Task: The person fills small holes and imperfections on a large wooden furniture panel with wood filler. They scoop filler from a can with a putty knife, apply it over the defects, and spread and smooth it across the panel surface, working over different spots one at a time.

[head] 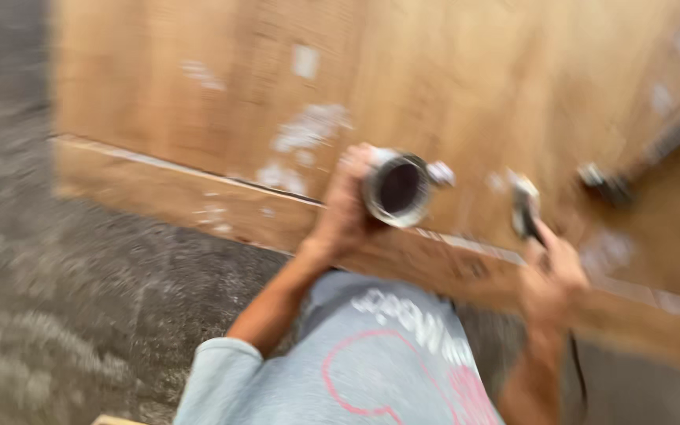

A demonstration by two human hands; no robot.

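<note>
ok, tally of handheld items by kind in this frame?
Metal cylinders, open-ended: 1, in the left hand, cylinder
Dark tools, too blurred to identify: 1, in the right hand, tool
Total: 2

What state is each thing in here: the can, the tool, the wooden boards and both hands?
Left hand: closed around the metal can, holding it up.
Metal can: held on its side, open mouth toward the camera, inside dark; contents cannot be told.
Right hand: closed on a dark tool.
Dark tool: held upright, too blurred to identify.
Wooden boards: lying flat, spotted with white patches.
</note>
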